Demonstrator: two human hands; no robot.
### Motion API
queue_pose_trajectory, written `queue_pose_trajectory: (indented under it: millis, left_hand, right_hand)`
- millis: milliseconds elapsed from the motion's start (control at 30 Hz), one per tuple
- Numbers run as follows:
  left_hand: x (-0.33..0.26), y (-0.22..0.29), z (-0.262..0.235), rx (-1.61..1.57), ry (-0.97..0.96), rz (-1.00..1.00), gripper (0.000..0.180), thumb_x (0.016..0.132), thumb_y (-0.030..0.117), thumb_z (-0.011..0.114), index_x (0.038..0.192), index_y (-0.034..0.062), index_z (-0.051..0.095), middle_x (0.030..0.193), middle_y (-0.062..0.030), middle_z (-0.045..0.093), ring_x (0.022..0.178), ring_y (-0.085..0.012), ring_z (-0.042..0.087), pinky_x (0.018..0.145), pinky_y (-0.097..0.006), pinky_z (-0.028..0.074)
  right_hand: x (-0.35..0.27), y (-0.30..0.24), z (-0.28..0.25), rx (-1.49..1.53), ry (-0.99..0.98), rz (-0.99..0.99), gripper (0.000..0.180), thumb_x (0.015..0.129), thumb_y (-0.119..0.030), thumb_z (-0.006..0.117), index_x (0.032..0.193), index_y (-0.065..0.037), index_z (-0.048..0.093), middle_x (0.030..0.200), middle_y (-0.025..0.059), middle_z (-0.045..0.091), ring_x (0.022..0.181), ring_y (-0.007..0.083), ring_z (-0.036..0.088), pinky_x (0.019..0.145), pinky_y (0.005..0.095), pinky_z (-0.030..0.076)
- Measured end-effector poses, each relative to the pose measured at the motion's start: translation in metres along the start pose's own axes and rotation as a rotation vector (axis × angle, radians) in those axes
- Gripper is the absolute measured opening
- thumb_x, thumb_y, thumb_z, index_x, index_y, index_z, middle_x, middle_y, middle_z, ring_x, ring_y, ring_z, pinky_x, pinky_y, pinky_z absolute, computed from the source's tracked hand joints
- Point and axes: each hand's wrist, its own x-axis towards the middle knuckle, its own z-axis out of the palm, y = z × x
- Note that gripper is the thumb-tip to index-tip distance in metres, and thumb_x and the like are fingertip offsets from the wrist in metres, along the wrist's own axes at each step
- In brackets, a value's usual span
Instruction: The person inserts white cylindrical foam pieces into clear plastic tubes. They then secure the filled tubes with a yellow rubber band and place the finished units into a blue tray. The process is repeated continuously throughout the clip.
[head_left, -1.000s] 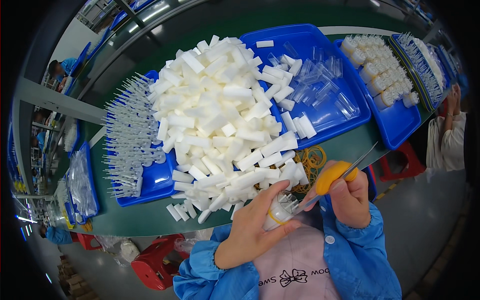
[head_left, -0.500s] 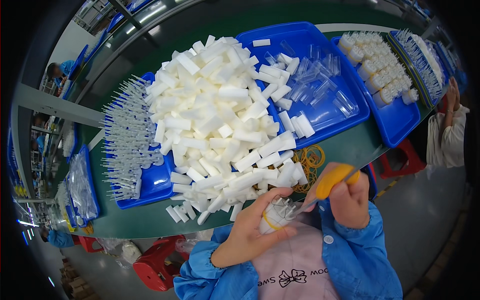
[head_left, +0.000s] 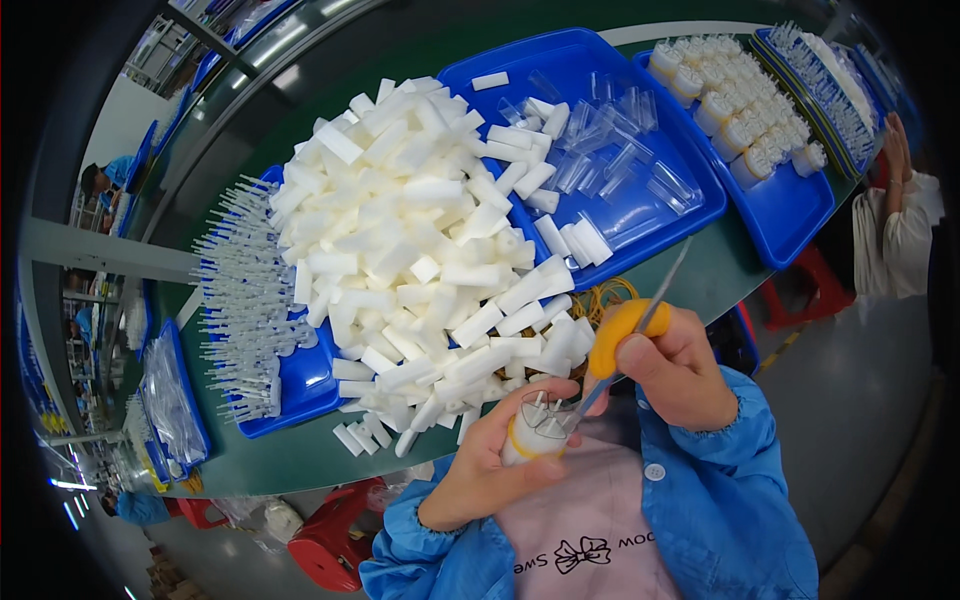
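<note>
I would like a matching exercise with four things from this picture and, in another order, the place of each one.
Things:
1. white foam blocks
2. yellow-handled scissors
3. clear tubes
4. small bundle with a yellow band

Places:
a. in the left hand
b. in a blue tray
c. heaped on the green table
d. in the right hand

Pairs: 1-c, 2-d, 3-b, 4-a

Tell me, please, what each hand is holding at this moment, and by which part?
The left hand wraps the side of a small clear bundle; the right hand holds yellow-handled scissors by the handle.
</note>
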Motion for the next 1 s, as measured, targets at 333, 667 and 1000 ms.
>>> queue_pose_trajectory:
  millis: [333,667,1000]
  left_hand:
    - [0.004,-0.007,-0.004,-0.292,-0.189,-0.065,0.073,0.082,0.043,0.065,0.132,-0.0026,0.037,0.096,-0.0080,0.055,0.068,-0.0124,0.052,0.057,-0.022,0.041]
    - [0.004,-0.024,-0.014,-0.434,-0.242,0.001,0.080,0.083,0.055,0.057,0.134,-0.0024,0.035,0.098,-0.0093,0.051,0.085,-0.0155,0.050,0.070,-0.028,0.043]
    - [0.005,-0.013,-0.010,-0.611,-0.170,-0.006,0.069,0.091,0.033,0.053,0.141,-0.0025,0.022,0.126,-0.0162,0.047,0.106,-0.0249,0.053,0.091,-0.036,0.043]
  right_hand:
    - [0.002,-0.010,-0.001,-0.165,-0.029,-0.118,0.023,0.096,-0.019,0.049,0.099,0.003,0.055,0.087,0.0108,0.062,0.073,0.0151,0.063,0.064,0.0264,0.053]
    - [-0.012,-0.026,-0.058,-1.083,0.503,-0.372,0.011,0.084,-0.006,0.062,0.087,0.004,0.065,0.087,0.0102,0.061,0.071,0.0169,0.060,0.062,0.0279,0.046]
    - [-0.018,0.007,-0.118,-1.742,0.595,-0.308,0.023,0.072,-0.003,0.068,0.094,0.003,0.063,0.097,0.0135,0.059,0.082,0.0315,0.058,0.071,0.0360,0.047]
